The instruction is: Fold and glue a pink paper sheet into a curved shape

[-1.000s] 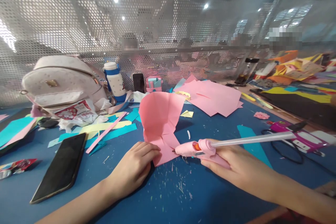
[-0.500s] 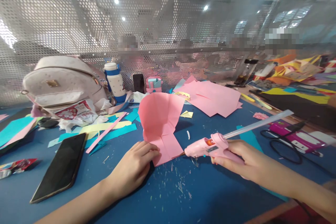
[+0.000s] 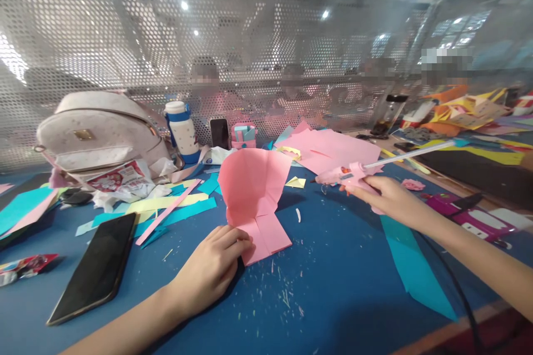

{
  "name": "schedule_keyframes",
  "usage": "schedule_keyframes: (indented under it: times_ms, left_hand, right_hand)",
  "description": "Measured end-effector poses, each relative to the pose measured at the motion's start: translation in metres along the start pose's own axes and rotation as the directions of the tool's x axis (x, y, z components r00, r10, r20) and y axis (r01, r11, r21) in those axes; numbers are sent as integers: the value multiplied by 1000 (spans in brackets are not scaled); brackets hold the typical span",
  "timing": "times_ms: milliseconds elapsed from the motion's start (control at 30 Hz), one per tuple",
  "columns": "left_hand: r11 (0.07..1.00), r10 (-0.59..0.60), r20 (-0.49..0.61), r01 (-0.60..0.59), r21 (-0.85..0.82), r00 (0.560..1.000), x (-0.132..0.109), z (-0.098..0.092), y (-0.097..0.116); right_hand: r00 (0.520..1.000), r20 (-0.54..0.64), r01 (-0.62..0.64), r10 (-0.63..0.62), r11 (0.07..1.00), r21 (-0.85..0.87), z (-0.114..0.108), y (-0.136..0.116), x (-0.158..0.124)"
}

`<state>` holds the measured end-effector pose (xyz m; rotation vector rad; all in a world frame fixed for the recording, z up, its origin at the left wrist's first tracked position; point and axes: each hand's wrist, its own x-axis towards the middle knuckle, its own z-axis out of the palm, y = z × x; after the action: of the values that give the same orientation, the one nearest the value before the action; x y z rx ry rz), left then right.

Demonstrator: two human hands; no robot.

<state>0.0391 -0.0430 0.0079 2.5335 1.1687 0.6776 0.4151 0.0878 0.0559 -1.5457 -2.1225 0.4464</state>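
Observation:
A folded pink paper piece [image 3: 255,188] stands on the blue table, its curved upper part upright and its lower flaps lying towards me. My left hand [image 3: 220,255] rests at its lower left corner, fingers curled over the edge and pressing it down; the thumb is hidden. To the right, my right hand [image 3: 389,199] grips a pink hot glue gun [image 3: 347,176] by its handle. A long clear glue stick [image 3: 410,155] sticks out of the gun's back. The nozzle points left, in the air, apart from the folded paper.
A black phone [image 3: 95,269] lies left, near paper strips [image 3: 170,208]. Behind stand a white backpack [image 3: 100,138] and a bottle [image 3: 182,130]. Pink sheets [image 3: 328,147] lie at the back. At right are a purple power strip [image 3: 470,216] and a black cord [image 3: 453,277].
My right hand has lifted the glue gun away from the paper's lower right corner, up and to the right. My left hand and the folded paper have stayed nearly still.

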Motion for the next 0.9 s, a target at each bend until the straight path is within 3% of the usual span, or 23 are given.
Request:
schedule_keyframes:
  times_ms: [267, 433, 567, 667, 733, 767, 833, 900]
  left_hand:
    - [1000, 3, -5, -3, 5, 1000, 0, 0, -2]
    - [1000, 4, -1, -4, 1, 1000, -1, 0, -2]
    - [1000, 8, -2, -8, 0, 1000, -1, 0, -1]
    - [1000, 6, -1, -6, 3, 1000, 0, 0, -1]
    - [1000, 8, -3, -8, 7, 1000, 0, 0, -1]
    - [1000, 11, -4, -11, 10, 1000, 0, 0, -1]
    - [1000, 15, -5, -14, 21, 1000, -1, -1, -1]
    - [999, 21, -8, -20, 37, 1000, -2, -1, -1]
  right_hand:
    - [998, -21, -65, 64, 997, -31, 27, 32, 17]
    - [999, 14, -42, 43, 997, -65, 23, 38, 11]
    - [1000, 29, 18, -10, 962, -271, 7, 37, -7]
    - [990, -58, 75, -125, 840, -538, -5, 23, -36]
    - [978, 9, 180, -207, 830, -527, -9, 2, -53]
    - [962, 84, 270, -261, 846, -461, -8, -12, -58]
    - [879, 208, 477, -430, 814, -332, 1, -39, -59]
    - [794, 234, 608, -561, 747, -269, 16, -59, -46]
